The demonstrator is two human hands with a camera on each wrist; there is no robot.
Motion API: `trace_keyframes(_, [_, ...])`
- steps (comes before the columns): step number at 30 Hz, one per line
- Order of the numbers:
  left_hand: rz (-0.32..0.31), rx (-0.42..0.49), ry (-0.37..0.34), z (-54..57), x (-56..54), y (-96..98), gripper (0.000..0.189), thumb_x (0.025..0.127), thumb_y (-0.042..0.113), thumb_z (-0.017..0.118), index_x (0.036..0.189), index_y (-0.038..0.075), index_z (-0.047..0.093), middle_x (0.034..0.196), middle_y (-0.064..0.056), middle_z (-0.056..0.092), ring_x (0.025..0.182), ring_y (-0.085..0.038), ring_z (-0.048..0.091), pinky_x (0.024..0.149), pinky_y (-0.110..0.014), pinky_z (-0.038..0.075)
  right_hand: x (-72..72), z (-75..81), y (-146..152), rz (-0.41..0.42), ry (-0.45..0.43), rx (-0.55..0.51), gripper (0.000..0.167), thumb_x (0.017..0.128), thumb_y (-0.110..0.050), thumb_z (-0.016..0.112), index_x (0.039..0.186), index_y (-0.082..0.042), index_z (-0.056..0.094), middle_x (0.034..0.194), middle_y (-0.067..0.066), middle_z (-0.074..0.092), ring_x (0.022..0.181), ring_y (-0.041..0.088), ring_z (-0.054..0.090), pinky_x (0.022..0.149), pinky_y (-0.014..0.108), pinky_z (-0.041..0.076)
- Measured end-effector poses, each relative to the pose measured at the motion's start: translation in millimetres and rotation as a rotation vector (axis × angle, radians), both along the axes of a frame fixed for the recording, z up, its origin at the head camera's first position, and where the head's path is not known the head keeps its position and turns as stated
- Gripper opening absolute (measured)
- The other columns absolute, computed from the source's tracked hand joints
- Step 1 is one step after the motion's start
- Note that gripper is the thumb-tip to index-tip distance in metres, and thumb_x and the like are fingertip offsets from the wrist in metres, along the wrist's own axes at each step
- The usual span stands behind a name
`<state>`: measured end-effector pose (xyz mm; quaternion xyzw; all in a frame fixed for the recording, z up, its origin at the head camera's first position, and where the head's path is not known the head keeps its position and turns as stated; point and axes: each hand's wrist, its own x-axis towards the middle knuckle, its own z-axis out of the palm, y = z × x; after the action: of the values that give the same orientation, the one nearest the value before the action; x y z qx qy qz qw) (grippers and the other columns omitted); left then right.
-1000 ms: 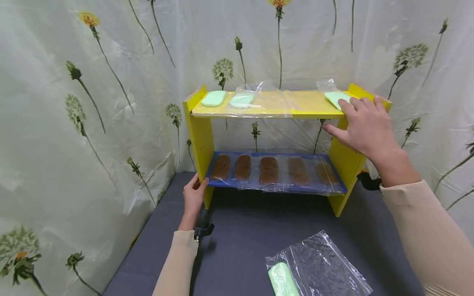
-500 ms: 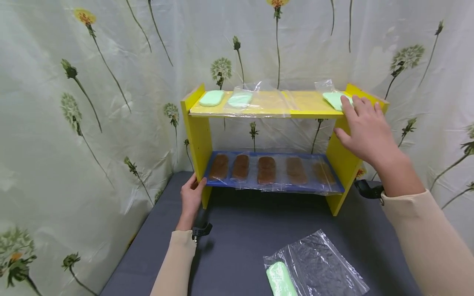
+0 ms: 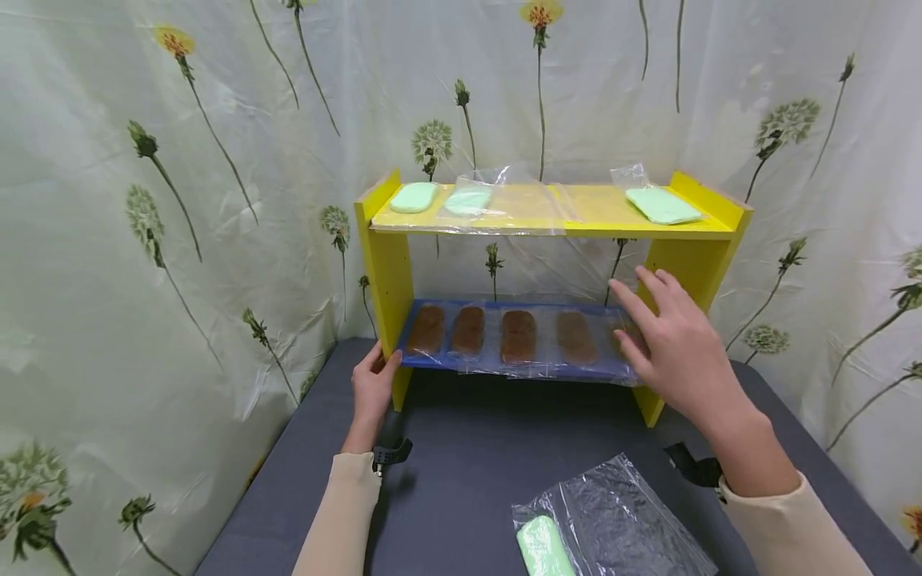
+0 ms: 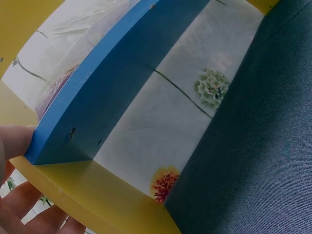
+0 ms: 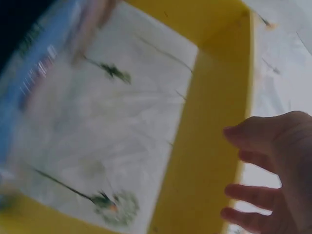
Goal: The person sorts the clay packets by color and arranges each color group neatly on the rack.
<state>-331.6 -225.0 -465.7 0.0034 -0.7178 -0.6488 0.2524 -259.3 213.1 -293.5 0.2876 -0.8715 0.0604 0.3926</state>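
Observation:
A small yellow shelf unit (image 3: 387, 296) with a blue lower shelf (image 4: 117, 83) stands on the dark table. My left hand (image 3: 372, 392) grips its left side panel at the blue shelf's corner. In the left wrist view, the thumb lies against the blue edge, the other fingers behind the yellow panel. My right hand (image 3: 680, 356), fingers spread, is in front of the right panel and holds nothing. Above it, a pale green soap-like bar (image 3: 663, 206) with clear wrap lies on the top shelf. Several brown bars (image 3: 519, 336) in clear bags line the blue shelf; my right hand partly hides the rightmost.
Two more green bars (image 3: 414, 197) lie at the top shelf's left, one under a clear bag. On the dark table (image 3: 454, 488), another green bar (image 3: 545, 546) lies by a clear zip bag (image 3: 634, 512). A flowered curtain (image 3: 238, 120) hangs behind and to the left.
My right hand has left the green bar at the top right and come down in front of the right panel. The left hand keeps its grip on the shelf unit.

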Motion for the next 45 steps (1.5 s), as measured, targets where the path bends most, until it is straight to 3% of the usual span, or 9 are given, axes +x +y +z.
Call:
trace_keyframes(7, [0.0,-0.005,-0.003,0.5,-0.7,1.0,0.053,0.095,0.036,0.071,0.145,0.024,0.057,0.136,-0.01,0.061,0.12,-0.026,0.06,0.101,-0.048,0.048,22.2,-60.3,-28.7,0.108,-0.078,0.015,0.062,0.089,-0.028,0.074,0.147,-0.016,0.055,0.145,0.017,0.05,0.13,0.037,0.049,0.084,0.054,0.055])
trace_keyframes(13, [-0.005,-0.003,-0.001,0.7,-2.7,2.9,0.052,0.095,0.035,0.071,0.145,0.023,0.058,0.135,-0.011,0.062,0.119,-0.026,0.06,0.1,-0.049,0.048,45.4,-100.7,-47.4,0.11,-0.253,0.01,0.06,0.094,-0.046,0.07,0.148,-0.024,0.053,0.141,0.01,0.055,0.119,0.029,0.058,0.058,0.027,0.053])
trace_keyframes(16, [-0.005,-0.005,-0.002,0.9,-3.2,4.0,0.052,0.096,0.033,0.071,0.145,0.023,0.058,0.135,-0.011,0.062,0.119,-0.027,0.06,0.101,-0.049,0.048,59.3,-117.0,-55.1,0.092,-0.395,-0.019,0.068,0.087,-0.042,0.079,0.148,-0.029,0.052,0.137,0.004,0.057,0.113,0.023,0.061,0.051,0.019,0.044])
trace_keyframes(22, [-0.004,-0.012,-0.001,0.3,-3.6,6.5,0.052,0.096,0.034,0.071,0.145,0.023,0.058,0.134,-0.011,0.062,0.118,-0.028,0.061,0.101,-0.05,0.048,80.0,-145.6,-70.2,0.049,-0.792,0.002,0.071,0.086,-0.068,0.065,0.145,-0.03,0.055,0.115,-0.007,0.058,0.08,0.005,0.055,0.059,0.027,0.047])
trace_keyframes(25, [-0.004,-0.014,-0.001,-0.2,-4.4,7.6,0.052,0.096,0.035,0.071,0.145,0.024,0.058,0.134,-0.011,0.063,0.117,-0.028,0.061,0.1,-0.05,0.049,85.8,-157.5,-74.3,0.046,-0.977,0.022,0.074,0.085,-0.069,0.065,0.144,-0.024,0.057,0.105,-0.004,0.055,0.073,0.007,0.05,0.057,0.033,0.045])
trace_keyframes(28, [-0.007,-0.012,0.0,-0.8,-5.4,8.5,0.053,0.095,0.037,0.071,0.145,0.025,0.058,0.133,-0.01,0.063,0.117,-0.027,0.061,0.1,-0.049,0.049,90.9,-168.2,-76.4,0.031,-1.065,0.036,0.075,0.084,-0.067,0.068,0.141,-0.019,0.059,0.102,-0.001,0.052,0.073,0.012,0.052,0.055,0.038,0.046])
trace_keyframes(36, [-0.009,-0.005,0.003,-0.8,-4.2,9.0,0.052,0.096,0.034,0.071,0.144,0.024,0.058,0.134,-0.01,0.062,0.118,-0.028,0.061,0.101,-0.049,0.048,105.0,-189.4,-87.2,-0.056,-1.086,0.111,0.08,0.08,-0.074,0.066,0.135,-0.017,0.06,0.105,0.004,0.051,0.079,0.021,0.053,0.054,0.048,0.05])
trace_keyframes(42, [-0.017,-0.005,0.005,-1.9,-2.5,8.0,0.051,0.096,0.034,0.071,0.144,0.025,0.058,0.134,-0.01,0.062,0.118,-0.028,0.061,0.101,-0.05,0.048,125.0,-208.6,-95.2,-0.086,-0.825,0.11,0.094,0.069,-0.086,0.061,0.125,-0.012,0.061,0.101,0.006,0.05,0.082,0.027,0.055,0.045,0.048,0.047])
trace_keyframes(45, [-0.017,-0.001,-0.001,-2.4,-1.9,6.1,0.051,0.096,0.034,0.07,0.145,0.025,0.058,0.136,-0.011,0.061,0.118,-0.028,0.061,0.1,-0.049,0.048,129.6,-212.9,-98.9,-0.11,-0.756,0.126,0.099,0.067,-0.09,0.056,0.124,-0.009,0.062,0.104,0.009,0.05,0.086,0.031,0.055,0.044,0.051,0.046])
